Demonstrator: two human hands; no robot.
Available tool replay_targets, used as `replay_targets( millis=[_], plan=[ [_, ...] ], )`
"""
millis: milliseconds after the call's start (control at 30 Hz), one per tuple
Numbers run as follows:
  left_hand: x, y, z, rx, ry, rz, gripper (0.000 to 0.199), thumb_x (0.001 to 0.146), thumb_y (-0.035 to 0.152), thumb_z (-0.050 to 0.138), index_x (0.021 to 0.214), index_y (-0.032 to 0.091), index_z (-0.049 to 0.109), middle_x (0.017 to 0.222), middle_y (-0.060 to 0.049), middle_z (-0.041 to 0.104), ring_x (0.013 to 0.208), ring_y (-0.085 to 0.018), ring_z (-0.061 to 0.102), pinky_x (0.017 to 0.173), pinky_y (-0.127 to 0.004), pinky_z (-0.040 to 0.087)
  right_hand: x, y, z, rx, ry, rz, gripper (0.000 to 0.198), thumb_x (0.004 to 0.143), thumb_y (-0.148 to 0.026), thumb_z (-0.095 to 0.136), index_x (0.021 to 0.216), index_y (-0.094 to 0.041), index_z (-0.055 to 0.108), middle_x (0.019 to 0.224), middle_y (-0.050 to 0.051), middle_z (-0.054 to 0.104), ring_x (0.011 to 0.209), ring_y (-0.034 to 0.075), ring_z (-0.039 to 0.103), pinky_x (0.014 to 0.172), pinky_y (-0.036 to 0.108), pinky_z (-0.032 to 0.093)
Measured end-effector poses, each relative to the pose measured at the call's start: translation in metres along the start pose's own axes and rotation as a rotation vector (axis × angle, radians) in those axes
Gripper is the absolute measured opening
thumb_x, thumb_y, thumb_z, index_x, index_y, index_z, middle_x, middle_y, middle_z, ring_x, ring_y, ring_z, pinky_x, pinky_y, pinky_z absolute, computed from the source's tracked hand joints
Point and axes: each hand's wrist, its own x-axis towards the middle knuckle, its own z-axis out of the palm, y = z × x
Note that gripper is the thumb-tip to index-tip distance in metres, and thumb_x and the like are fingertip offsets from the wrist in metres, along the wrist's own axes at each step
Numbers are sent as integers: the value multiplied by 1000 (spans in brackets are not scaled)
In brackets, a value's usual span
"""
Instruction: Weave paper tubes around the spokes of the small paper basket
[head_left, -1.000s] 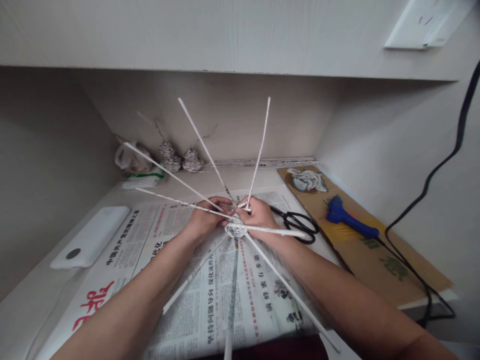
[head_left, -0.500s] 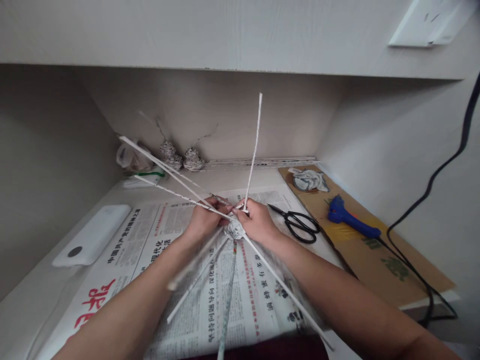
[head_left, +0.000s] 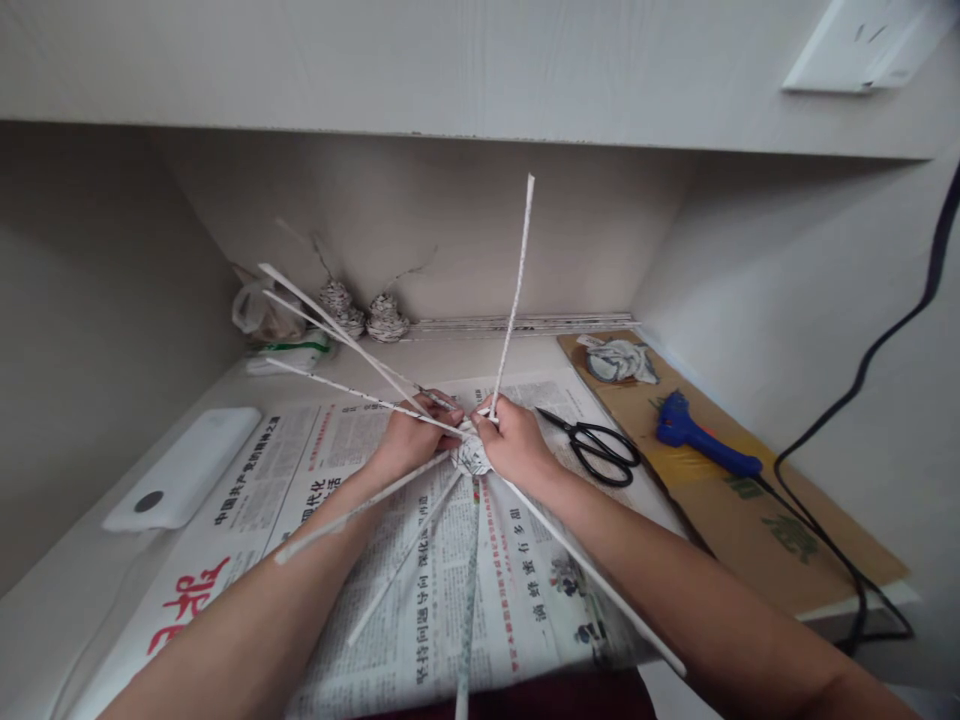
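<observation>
Between my hands is a small woven paper piece (head_left: 472,456) with several rolled-paper sticks spreading out from it. My left hand (head_left: 421,432) grips its left side, fingers closed among the paper sticks. My right hand (head_left: 514,437) pinches the right side, thumb and fingers at the base of an upright paper stick (head_left: 515,290). One stick (head_left: 360,505) lies over my left forearm, and another paper stick (head_left: 592,572) runs along my right forearm. The fingertips partly hide the far edge of the weave.
Newspaper (head_left: 330,640) covers the desk. Black scissors (head_left: 596,450) lie to the right, beside cardboard (head_left: 750,540) bearing a blue glue gun (head_left: 701,438). A white power bank (head_left: 184,470) is left. Two woven gourd shapes (head_left: 387,320) and paper sticks (head_left: 525,326) sit at the back.
The woven piece has turned slightly between my hands. The lower-left stick has swung up onto my left forearm, and the bottom and upright sticks have shifted a little right.
</observation>
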Motion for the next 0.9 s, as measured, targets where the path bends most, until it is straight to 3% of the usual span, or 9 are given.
replay_targets(
  millis=[333,900],
  plan=[
    [-5,5,4,-56,36,-106,31,64,37,83,77,14,66,68,0,66,57,-13,63,57,-27,56,0,1,2,-24,5,-2,6,91,-20,60,92,-20,65,93,8,75,89,22,69,81,29,47],
    [-4,7,6,-77,70,-158,26,74,35,80,75,14,65,68,-2,68,53,-12,63,53,-24,56,0,1,2,-38,-1,-6,6,91,-20,59,94,-18,65,95,10,76,92,24,70,82,31,47]
  ],
)
